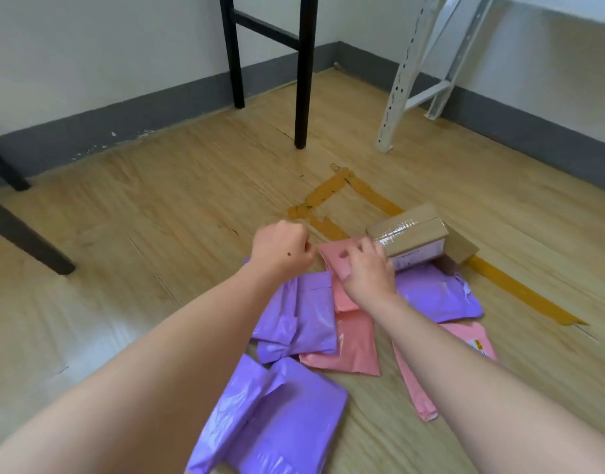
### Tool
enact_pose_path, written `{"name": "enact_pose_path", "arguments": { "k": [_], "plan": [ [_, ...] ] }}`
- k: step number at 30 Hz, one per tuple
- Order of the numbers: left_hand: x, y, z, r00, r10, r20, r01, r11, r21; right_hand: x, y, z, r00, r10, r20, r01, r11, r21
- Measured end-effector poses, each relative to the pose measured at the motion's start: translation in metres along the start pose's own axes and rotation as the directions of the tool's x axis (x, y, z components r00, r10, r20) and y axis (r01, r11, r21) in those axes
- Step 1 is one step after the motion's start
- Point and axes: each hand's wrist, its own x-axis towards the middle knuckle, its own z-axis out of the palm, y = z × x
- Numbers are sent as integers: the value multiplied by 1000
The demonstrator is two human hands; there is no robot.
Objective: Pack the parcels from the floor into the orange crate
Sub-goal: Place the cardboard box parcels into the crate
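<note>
Several purple and pink plastic mailer parcels lie in a heap on the wood floor. A purple parcel point(270, 419) is nearest me, another purple parcel point(301, 316) sits at the middle, a third purple parcel point(434, 299) at the right. My right hand point(367, 271) pinches the upper edge of a pink parcel point(338, 258). Just beyond it a cardboard box point(413, 234) rests tilted on the pile. My left hand point(282, 249) hovers to the left of the pink parcel, fingers curled, holding nothing. No orange crate is in view.
Brown tape strips point(331, 191) mark a rectangle on the floor behind the pile. Black furniture legs point(302, 80) stand at the back middle, a white metal rack leg point(400, 83) at the back right, and dark legs point(27, 241) at the left. Walls close the corner.
</note>
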Motion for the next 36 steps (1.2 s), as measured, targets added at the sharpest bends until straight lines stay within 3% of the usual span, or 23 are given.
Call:
{"name": "enact_pose_path", "arguments": {
  "k": [4, 10, 17, 27, 33, 36],
  "plan": [
    [5, 16, 13, 995, 98, -10, -98, 995, 31, 29, 36, -9, 988, -124, 88, 151, 878, -455],
    [-9, -5, 32, 998, 52, 38, -53, 998, 18, 71, 76, -14, 969, 45, 242, 117, 781, -613],
    [-25, -31, 48, 996, -24, 91, 21, 999, 29, 89, 81, 1, 950, 82, 301, 142, 744, -653],
    [-18, -21, 54, 996, 2, 89, 3, 998, -63, 93, 70, 6, 973, 19, 230, 144, 730, -668],
    [-6, -8, 62, 1000, 10, 25, -3, 958, -288, 78, 51, -6, 1000, -24, -18, 9, 812, -583],
    [2, -4, 69, 998, 38, 54, -16, 928, -373, 70, 53, -15, 985, 39, -168, -101, 918, -383]
  ]
}}
